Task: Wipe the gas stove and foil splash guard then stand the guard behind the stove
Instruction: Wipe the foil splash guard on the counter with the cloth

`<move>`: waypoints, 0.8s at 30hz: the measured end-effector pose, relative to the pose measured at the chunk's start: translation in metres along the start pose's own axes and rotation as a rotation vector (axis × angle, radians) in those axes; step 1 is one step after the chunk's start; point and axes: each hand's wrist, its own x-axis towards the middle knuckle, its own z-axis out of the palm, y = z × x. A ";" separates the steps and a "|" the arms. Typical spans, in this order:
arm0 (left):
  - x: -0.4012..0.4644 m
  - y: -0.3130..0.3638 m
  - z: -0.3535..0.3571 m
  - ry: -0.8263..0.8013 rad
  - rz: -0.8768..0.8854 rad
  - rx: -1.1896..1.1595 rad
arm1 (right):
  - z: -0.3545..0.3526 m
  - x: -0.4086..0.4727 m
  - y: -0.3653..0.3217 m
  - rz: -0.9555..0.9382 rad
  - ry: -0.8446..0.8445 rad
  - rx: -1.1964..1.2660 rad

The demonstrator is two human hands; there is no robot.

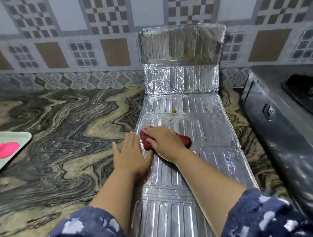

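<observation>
While the left hand (129,154) is pressing flat and empty on the foil guard (187,153), the right hand (164,142) is gripping the red cloth (146,140); stroke toward the yellow spot (174,111).

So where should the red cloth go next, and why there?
Probably straight ahead, toward the wall. The right hand presses the red cloth on the foil splash guard, and a yellowish spot still sits just beyond it. The left hand lies flat on the guard's edge, steadying it.
</observation>
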 end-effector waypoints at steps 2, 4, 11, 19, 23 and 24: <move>0.003 -0.003 0.007 -0.006 0.031 -0.001 | 0.007 0.007 0.003 -0.011 -0.045 -0.113; 0.001 -0.004 0.012 0.033 0.038 0.000 | 0.006 0.016 0.010 0.031 -0.043 -0.135; -0.001 -0.005 0.012 0.070 0.072 -0.030 | -0.006 0.018 0.049 0.322 0.001 -0.168; -0.007 -0.011 0.013 0.040 0.124 0.012 | -0.018 -0.019 0.072 0.491 0.018 -0.238; -0.020 -0.013 0.012 0.029 0.126 0.035 | -0.020 -0.033 0.060 0.493 0.013 -0.241; -0.026 -0.014 0.013 0.028 0.124 0.039 | -0.020 -0.037 0.058 0.488 0.010 -0.242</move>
